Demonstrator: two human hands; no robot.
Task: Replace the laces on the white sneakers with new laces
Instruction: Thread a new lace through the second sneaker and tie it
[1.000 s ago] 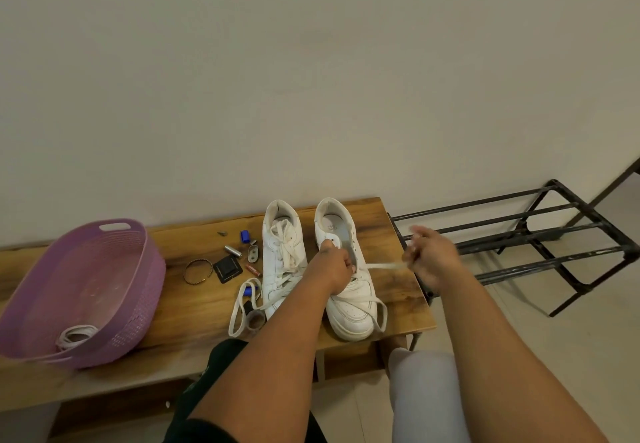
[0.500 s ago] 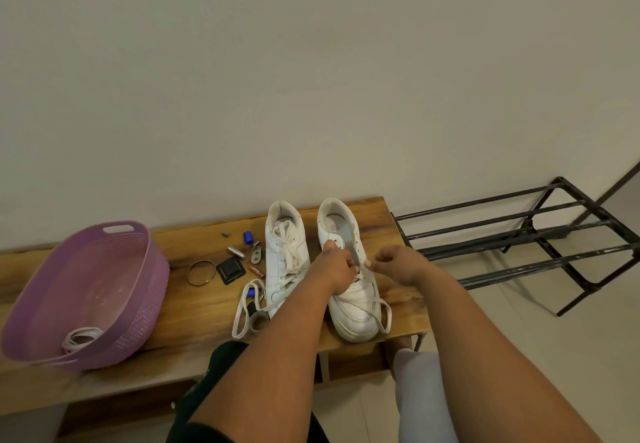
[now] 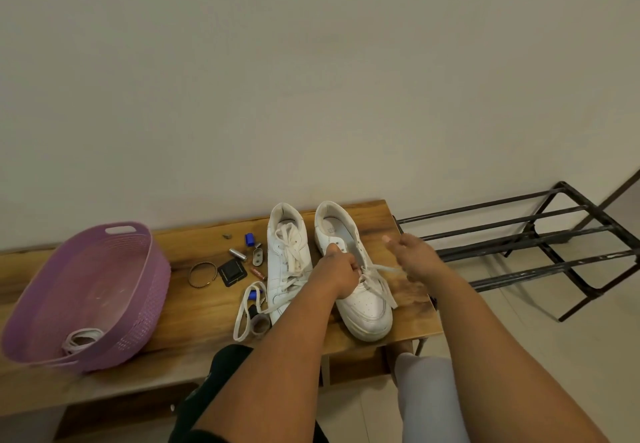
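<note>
From the head camera, two white sneakers are sitting side by side on the wooden bench (image 3: 194, 307), heels to the wall. The left hand (image 3: 337, 271) is bearing down on the right-hand sneaker (image 3: 363, 290), thumb hooked at the eyelet row and fingers curled around its side, gripping it. The right hand (image 3: 414, 257) is hovering just beside that shoe with its fingers loosely spread; the lace (image 3: 382, 278) is running out toward it across the tongue, but motion blur is making it hard to say whether the fingers are actually pinching the lace, so I cannot tell. The left-hand sneaker (image 3: 287, 262) is lying untouched, its own lace (image 3: 247, 307) trailing in a loop off the toe. Small bits are lying scattered to its left: a bangle (image 3: 202, 274), a black square piece (image 3: 232, 271), a blue cap (image 3: 249, 239). A purple basket (image 3: 138, 290) is sitting far left with a coiled white lace (image 3: 81, 338) inside. A black metal rack (image 3: 540, 245) is standing right of the bench.
</note>
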